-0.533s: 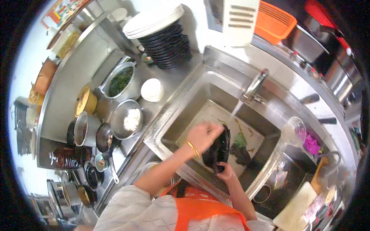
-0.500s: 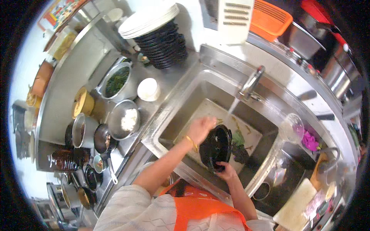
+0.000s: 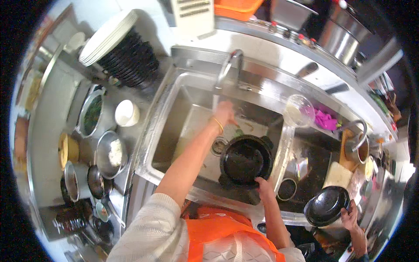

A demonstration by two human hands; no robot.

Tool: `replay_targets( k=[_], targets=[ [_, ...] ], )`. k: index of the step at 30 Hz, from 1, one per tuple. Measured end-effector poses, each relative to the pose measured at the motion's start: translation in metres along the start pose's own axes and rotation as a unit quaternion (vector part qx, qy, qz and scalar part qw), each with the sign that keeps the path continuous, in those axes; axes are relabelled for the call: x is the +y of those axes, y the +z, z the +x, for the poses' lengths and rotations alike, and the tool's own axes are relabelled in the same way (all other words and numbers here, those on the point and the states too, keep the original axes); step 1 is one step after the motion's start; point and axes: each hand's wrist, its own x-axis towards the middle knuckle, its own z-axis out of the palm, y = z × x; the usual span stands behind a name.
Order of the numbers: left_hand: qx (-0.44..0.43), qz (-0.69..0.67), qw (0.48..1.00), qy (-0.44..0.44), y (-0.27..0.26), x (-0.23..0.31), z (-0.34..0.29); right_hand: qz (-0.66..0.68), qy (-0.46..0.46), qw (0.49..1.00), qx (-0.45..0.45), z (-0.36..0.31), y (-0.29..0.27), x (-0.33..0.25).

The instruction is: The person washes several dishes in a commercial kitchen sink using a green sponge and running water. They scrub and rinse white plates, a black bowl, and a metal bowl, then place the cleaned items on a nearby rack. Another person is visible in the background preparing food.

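My right hand (image 3: pixel 264 191) grips the near rim of a round black bowl (image 3: pixel 245 160), which I hold over the steel sink basin (image 3: pixel 183 126) with its inside facing up. Below the tap (image 3: pixel 228 70), my left hand (image 3: pixel 224 114) reaches in at the water stream, slightly blurred, fingers apart and nothing visible in them. A yellow bangle circles that wrist. Leafy green scraps (image 3: pixel 238 132) show just past the bowl's far edge, most of them hidden behind it. At the lower right another person's hand (image 3: pixel 350 216) holds a black oval bowl (image 3: pixel 327 205).
Left of the sink stand a white tub (image 3: pixel 127 113), a steel bowl of white pieces (image 3: pixel 104 163), a pot of greens (image 3: pixel 89 115) and a tall stack of black-and-white dishes (image 3: pixel 126 52). A clear plastic bowl (image 3: pixel 299 111) sits on the right divider, beside a second basin (image 3: pixel 314 150).
The view has swung right. The black bowl has tipped from steeply tilted to facing up. My left hand has moved nearer the tap. Another person's hand with a black bowl has appeared.
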Motion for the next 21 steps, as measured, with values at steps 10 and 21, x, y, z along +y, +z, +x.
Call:
replay_targets(
  k=[10,21],
  targets=[
    [0.052,0.102,0.933,-0.34,-0.052,-0.009,-0.182,-0.087,-0.004,0.984,-0.155,0.007,0.051,-0.015],
    [0.304,-0.037,0.933,-0.19,-0.093,0.005,-0.282,0.446,0.093,0.795,-0.401,0.059,0.223,-0.145]
  ],
)
